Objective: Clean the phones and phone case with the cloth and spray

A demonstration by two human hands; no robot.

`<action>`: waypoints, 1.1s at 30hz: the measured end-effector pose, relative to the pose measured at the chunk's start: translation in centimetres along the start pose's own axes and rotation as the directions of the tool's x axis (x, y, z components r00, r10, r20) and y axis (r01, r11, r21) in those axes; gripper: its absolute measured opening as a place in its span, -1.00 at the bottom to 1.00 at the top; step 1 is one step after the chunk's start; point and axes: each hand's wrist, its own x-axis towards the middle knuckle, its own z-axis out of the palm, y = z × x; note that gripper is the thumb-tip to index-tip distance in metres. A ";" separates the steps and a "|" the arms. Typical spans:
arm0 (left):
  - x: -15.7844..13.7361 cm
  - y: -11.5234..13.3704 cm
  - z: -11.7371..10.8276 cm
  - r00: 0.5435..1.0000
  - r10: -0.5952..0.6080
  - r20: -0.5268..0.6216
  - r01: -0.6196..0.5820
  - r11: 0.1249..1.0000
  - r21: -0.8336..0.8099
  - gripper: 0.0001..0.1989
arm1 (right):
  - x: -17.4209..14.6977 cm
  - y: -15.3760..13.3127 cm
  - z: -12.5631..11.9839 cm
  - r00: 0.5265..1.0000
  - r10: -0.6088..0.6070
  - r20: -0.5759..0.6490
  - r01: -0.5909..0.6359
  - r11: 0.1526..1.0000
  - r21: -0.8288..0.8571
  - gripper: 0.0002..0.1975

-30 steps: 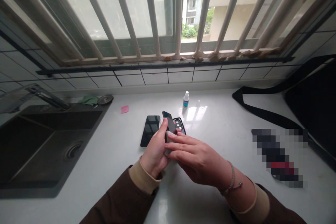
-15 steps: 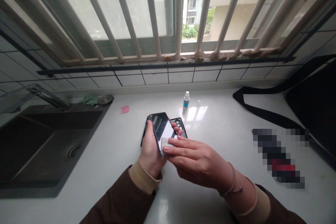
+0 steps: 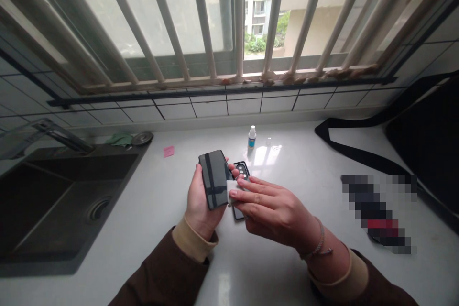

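A dark smartphone rests in my left hand, the thumb along its left edge and the fingertips curled round its right edge. Between the fingers of my right hand is a small white cloth with a zigzag edge, held at the phone's lower right side. Behind them on the counter lies a phone case with round camera openings, partly hidden by my hands. A small white bottle with a blue label stands farther back, and a tiny clear cap lies beside it.
At the left is a dark sink with a faucet, a green cloth and a metal strainer. A pink note lies on the white counter. A black bag with a strap sits right, near a pixelated patch.
My left hand has turned the phone so its screen faces me more and looks darker. The cloth has shifted from the screen's lower part to its right edge.
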 end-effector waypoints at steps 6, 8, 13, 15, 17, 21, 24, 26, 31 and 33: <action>0.0 0.2 0.2 1.000 0.015 0.017 -0.015 1.000 0.011 -0.40 | -0.4 0.6 -0.2 1.000 0.004 0.016 -0.004 0.999 0.041 -0.69; 0.1 0.4 0.1 0.999 0.044 -0.002 -0.044 0.999 0.026 -0.41 | -0.3 0.6 -0.4 0.999 0.040 -0.003 -0.040 0.998 0.047 -0.71; 0.1 0.7 0.1 0.998 0.050 -0.027 -0.048 0.994 0.095 -0.36 | -0.1 0.4 -1.0 0.835 0.512 -0.202 -0.487 0.858 0.163 -0.80; -0.1 0.6 0.1 1.000 -0.015 -0.010 0.016 0.991 0.131 -0.35 | -0.2 0.7 -1.0 0.621 0.755 -0.214 -0.703 0.656 0.275 -0.69; -0.4 0.2 0.3 0.993 -0.114 0.021 0.109 0.980 0.164 -0.34 | -0.5 1.5 -0.8 0.425 0.888 -0.175 -0.802 0.459 0.383 -0.55; -1.0 -0.9 0.2 0.941 -0.319 0.109 0.289 0.930 0.225 -0.29 | -1.1 3.0 0.1 0.271 0.959 -0.084 -0.776 0.269 0.571 -0.41; -1.2 -1.8 -0.2 0.906 -0.403 0.129 0.359 0.894 0.269 -0.22 | -1.0 3.1 0.3 0.295 0.955 -0.027 -0.763 0.253 0.595 -0.41; -1.2 -2.3 -0.4 0.903 -0.416 0.109 0.371 0.881 0.295 -0.18 | -0.7 2.6 0.2 0.366 0.931 -0.007 -0.770 0.307 0.559 -0.45; -1.0 -2.7 -0.5 0.946 -0.324 0.029 0.304 0.913 0.272 -0.20 | -0.3 1.5 0.7 0.500 0.862 0.080 -0.744 0.380 0.550 -0.51; -0.7 -2.5 -0.5 0.971 -0.239 -0.012 0.233 0.936 0.264 -0.26 | -0.3 1.3 1.0 0.505 0.847 0.165 -0.718 0.307 0.625 -0.50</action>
